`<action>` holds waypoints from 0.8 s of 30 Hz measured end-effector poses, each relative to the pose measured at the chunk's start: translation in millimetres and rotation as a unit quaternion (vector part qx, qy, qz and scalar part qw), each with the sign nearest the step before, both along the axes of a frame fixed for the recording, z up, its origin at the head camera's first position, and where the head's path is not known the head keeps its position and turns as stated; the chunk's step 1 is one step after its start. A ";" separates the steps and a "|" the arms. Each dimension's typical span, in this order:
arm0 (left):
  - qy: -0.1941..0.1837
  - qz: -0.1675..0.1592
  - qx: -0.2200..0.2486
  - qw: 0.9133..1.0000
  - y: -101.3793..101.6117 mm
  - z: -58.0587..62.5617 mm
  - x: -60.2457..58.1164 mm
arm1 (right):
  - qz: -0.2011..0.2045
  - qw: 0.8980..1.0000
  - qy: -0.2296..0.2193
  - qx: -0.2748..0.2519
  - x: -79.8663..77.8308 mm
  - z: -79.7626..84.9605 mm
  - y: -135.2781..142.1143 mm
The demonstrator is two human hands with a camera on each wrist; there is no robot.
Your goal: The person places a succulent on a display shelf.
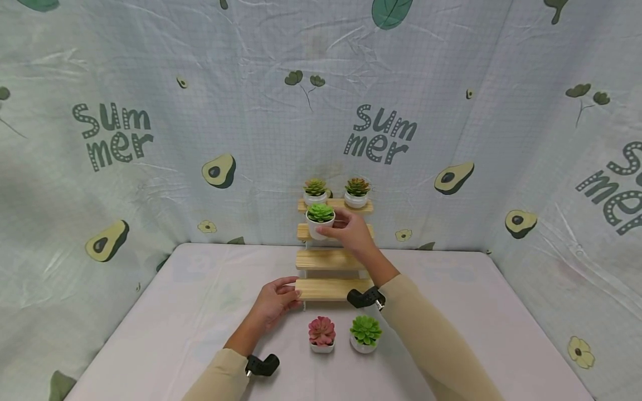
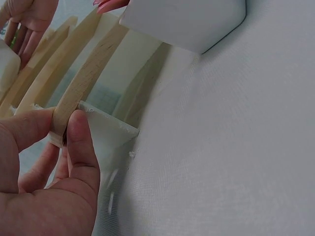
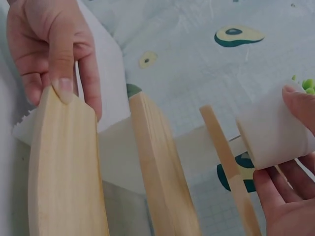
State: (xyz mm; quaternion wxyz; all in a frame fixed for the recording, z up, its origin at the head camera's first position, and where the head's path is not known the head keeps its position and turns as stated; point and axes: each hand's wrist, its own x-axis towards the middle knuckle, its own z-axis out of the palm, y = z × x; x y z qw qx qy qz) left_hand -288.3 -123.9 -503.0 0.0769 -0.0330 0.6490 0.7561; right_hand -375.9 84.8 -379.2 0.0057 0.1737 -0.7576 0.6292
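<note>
A tiered wooden stand [image 1: 331,259] with light slats is at the back middle of the table. My left hand [image 1: 275,302] pinches the left end of its lowest slat [image 2: 88,73] between thumb and fingers. My right hand [image 1: 353,233] grips a white pot with a green succulent [image 1: 320,214] by its side. That pot is upright at the left of the second slat from the top; in the right wrist view, a narrow gap shows between pot base [image 3: 252,147] and slat [image 3: 224,142]. The top slat bears a green succulent [image 1: 315,189] and a red-tipped succulent [image 1: 356,192], both in white pots.
In front of the stand, a pink succulent [image 1: 321,333] in a square white pot and a bright green succulent [image 1: 365,332] in a round one stand on the white-covered table [image 1: 200,323]. A printed cloth [image 1: 281,133] hangs close behind the stand.
</note>
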 end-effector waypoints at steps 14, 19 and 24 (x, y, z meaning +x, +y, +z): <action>-0.005 0.006 0.000 1.000 1.0 0.7 -1.4 | -0.010 1.000 -0.008 0.010 -6.6 2.2 -5.9; -0.004 0.000 0.000 1.000 0.3 0.2 -1.1 | -0.007 0.999 -0.014 0.028 7.3 19.5 -8.8; -0.009 0.002 0.000 1.000 0.3 0.1 -1.4 | -0.003 0.999 -0.006 0.035 9.7 21.7 -10.6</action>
